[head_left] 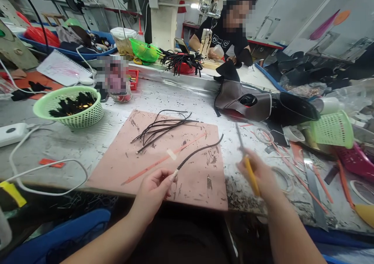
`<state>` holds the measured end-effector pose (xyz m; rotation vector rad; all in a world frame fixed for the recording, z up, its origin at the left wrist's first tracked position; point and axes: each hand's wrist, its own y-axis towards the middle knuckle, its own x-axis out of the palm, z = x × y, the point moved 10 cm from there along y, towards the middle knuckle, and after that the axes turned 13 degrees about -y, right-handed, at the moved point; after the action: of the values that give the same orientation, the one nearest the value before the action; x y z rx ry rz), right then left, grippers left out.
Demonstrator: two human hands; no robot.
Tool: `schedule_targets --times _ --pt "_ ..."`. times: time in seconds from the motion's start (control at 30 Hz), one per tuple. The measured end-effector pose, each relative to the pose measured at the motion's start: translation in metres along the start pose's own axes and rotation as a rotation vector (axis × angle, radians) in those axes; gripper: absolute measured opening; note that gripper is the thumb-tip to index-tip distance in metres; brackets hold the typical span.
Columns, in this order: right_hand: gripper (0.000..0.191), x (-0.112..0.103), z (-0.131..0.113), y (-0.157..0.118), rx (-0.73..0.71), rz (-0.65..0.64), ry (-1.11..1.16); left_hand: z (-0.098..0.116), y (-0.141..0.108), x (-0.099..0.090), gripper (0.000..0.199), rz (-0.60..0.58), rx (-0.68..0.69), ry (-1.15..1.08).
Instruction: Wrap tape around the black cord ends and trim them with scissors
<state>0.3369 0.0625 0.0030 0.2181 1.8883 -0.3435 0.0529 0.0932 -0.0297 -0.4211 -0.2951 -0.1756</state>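
My left hand (159,182) pinches the pale end of a braided black cord (200,149), which curves up and to the right over a pink board (113,162). My right hand (261,174), smeared by motion, is to the right of the board. It grips a yellow-handled tool (250,174) with a thin grey blade pointing away from me; blur hides its exact kind. More black cords (163,129) lie in a loose bunch on the board. Below them is a long orange strip (146,173), with a small cream piece (171,154) near its middle.
A green basket (87,118) of black pieces stands at left. Brown-black leather pieces (242,96), tape rolls (282,178) and a metal ruler (315,198) lie at right. Across the table a person (233,34) sits at a sewing machine (207,42).
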Motion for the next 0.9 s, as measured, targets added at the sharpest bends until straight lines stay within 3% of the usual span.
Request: schedule_targets --times 0.1,0.23,0.9 --pt "0.049 0.026 -0.063 -0.051 -0.393 -0.321 0.166 0.003 0.001 0.000 0.019 0.002 0.016 0.034" --pt "0.045 0.040 -0.096 -0.084 -0.524 -0.485 0.117 0.007 -0.001 0.002 0.021 0.014 0.026 0.070" --pt "0.035 0.049 -0.118 -0.082 -0.580 -0.439 0.336 0.007 -0.002 -0.006 0.019 0.025 0.027 0.063"
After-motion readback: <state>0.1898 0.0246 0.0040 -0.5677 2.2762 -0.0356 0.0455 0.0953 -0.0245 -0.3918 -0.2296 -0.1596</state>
